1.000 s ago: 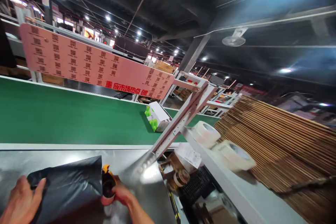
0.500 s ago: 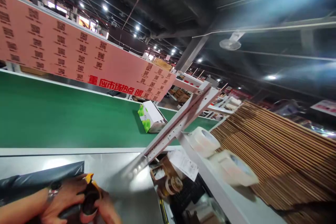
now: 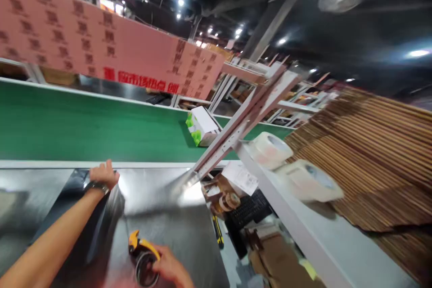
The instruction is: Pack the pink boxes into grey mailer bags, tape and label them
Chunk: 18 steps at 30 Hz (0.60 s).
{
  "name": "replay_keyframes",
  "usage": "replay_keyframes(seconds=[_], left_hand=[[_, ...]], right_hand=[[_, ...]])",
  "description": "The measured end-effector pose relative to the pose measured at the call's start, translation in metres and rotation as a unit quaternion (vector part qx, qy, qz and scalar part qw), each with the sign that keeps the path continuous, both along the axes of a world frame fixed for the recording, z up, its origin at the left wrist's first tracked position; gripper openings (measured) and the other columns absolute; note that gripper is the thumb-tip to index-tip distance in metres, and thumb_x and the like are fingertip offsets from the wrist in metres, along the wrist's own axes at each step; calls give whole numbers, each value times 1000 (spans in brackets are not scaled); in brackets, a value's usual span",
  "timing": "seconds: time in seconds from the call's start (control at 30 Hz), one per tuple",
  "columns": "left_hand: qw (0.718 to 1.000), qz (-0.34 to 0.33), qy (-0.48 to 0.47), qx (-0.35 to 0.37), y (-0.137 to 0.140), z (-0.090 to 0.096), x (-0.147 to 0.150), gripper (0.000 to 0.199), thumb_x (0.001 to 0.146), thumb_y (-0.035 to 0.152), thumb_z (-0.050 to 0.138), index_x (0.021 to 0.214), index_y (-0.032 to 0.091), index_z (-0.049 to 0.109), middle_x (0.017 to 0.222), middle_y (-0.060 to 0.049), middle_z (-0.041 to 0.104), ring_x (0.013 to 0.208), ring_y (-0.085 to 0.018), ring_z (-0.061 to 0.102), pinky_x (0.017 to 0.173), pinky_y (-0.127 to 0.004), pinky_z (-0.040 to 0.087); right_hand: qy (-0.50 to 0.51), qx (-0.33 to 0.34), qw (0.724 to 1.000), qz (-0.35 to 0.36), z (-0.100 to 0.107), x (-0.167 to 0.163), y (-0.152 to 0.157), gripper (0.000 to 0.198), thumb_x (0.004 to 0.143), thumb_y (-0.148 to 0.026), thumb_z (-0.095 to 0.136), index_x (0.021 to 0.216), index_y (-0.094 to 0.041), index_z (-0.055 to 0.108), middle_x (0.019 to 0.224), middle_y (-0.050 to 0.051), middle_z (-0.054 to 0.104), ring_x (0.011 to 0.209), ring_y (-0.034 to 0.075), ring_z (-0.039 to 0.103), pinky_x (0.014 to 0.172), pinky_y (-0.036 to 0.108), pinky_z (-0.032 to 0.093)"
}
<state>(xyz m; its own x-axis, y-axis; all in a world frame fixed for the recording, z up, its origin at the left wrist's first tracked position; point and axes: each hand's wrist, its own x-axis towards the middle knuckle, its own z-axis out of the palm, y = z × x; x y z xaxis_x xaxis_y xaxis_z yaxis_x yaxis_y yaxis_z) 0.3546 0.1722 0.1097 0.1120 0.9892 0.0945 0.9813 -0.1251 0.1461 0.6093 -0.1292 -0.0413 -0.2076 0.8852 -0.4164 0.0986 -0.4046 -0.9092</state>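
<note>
My right hand [image 3: 168,263] grips an orange-and-black tape dispenser [image 3: 144,256] above the metal bench top, its round hub facing up. Across the bench my left hand [image 3: 104,174], with a watch [image 3: 96,186] on the wrist, has its fingers curled at the far end of a black plastic bag [image 3: 72,195]. The bag lies slantwise along the bench, partly hidden under my left forearm. A gap separates the dispenser from the bag.
A green conveyor belt [image 3: 101,121] runs behind the metal bench [image 3: 168,216] and carries a white-and-green box [image 3: 204,123]. Clear tape rolls [image 3: 270,148] sit on a shelf at right, beside stacked cardboard [image 3: 381,166]. A yellow utility knife [image 3: 218,232] and keyboard [image 3: 248,209] lie below the shelf.
My hands have moved apart. My left hand has gone forward to the far end of the bag, while my right has drawn back and right with the tape dispenser. The view has shifted.
</note>
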Motion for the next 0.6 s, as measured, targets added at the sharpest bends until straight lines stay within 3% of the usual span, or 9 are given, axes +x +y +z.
replay_keyframes(seconds=[0.07, 0.17, 0.23, 0.3, 0.33, 0.37, 0.43, 0.5, 0.6], left_hand=[[999, -39, 0, 20, -3, 11, -5, 67, 104, 32, 52, 157, -9, 50, 149, -39, 64, 147, -56, 54, 123, -78, 33], [985, -172, 15, -15, -32, 7, -38, 80, 98, 49, 71, 162, 5, 53, 174, -28, 48, 166, -47, 35, 137, -62, 26], [927, -371, 10, -56, -63, 0, -68, 92, 89, 67, 77, 162, 15, 57, 178, -22, 46, 166, -45, 37, 139, -59, 27], [825, -558, -1, -87, -92, -8, -96, 98, 86, 81, 71, 163, 21, 58, 179, -21, 45, 165, -47, 40, 138, -66, 24], [787, -611, -5, -91, -103, -12, -107, 95, 87, 84, 67, 159, 21, 61, 176, -23, 49, 162, -48, 43, 137, -69, 24], [769, -633, -8, -89, -110, -16, -114, 88, 89, 83, 63, 151, 21, 67, 168, -24, 57, 158, -48, 48, 136, -70, 24], [769, -635, -17, -76, -118, -22, -120, 67, 92, 74, 59, 128, 20, 76, 140, -24, 74, 139, -44, 62, 135, -70, 26], [786, -614, -22, -70, -123, -23, -114, 51, 91, 65, 60, 112, 21, 76, 116, -20, 77, 122, -41, 67, 135, -71, 25], [846, -526, -8, -90, -133, -16, -85, 44, 89, 58, 66, 113, 21, 75, 118, -18, 74, 124, -41, 64, 135, -77, 15]], right_hand=[[19, -5, 1000, 0, 15, -5, -9, 68, 59, -24, 67, 124, -33, 86, 106, -2, 83, 100, 29, 72, 104, 47, 54], [44, 12, 999, -3, 21, -18, -10, 71, 59, -21, 64, 125, -30, 85, 114, 1, 83, 108, 30, 71, 107, 48, 52], [72, 5, 997, -11, 18, -28, -11, 75, 58, -20, 65, 130, -30, 83, 112, 1, 83, 105, 29, 72, 105, 47, 53], [95, -5, 995, -21, 14, -37, -13, 77, 58, -21, 66, 133, -29, 82, 107, 0, 82, 100, 28, 71, 102, 45, 55], [100, -6, 995, -23, 12, -42, -14, 77, 57, -21, 65, 131, -29, 83, 105, 0, 82, 99, 27, 71, 101, 44, 55], [102, -4, 995, -22, 10, -46, -16, 76, 57, -21, 64, 130, -29, 83, 104, 0, 82, 98, 27, 70, 99, 43, 54], [100, 3, 995, -16, 7, -52, -18, 76, 57, -21, 63, 129, -29, 84, 103, -1, 82, 96, 25, 69, 96, 41, 54], [96, 4, 995, -18, 5, -55, -18, 75, 57, -22, 64, 129, -27, 83, 102, 0, 82, 93, 24, 68, 92, 39, 54], [81, -2, 994, -71, 5, -48, -14, 69, 60, -28, 67, 126, -21, 82, 101, 2, 82, 93, 25, 68, 93, 40, 56]])
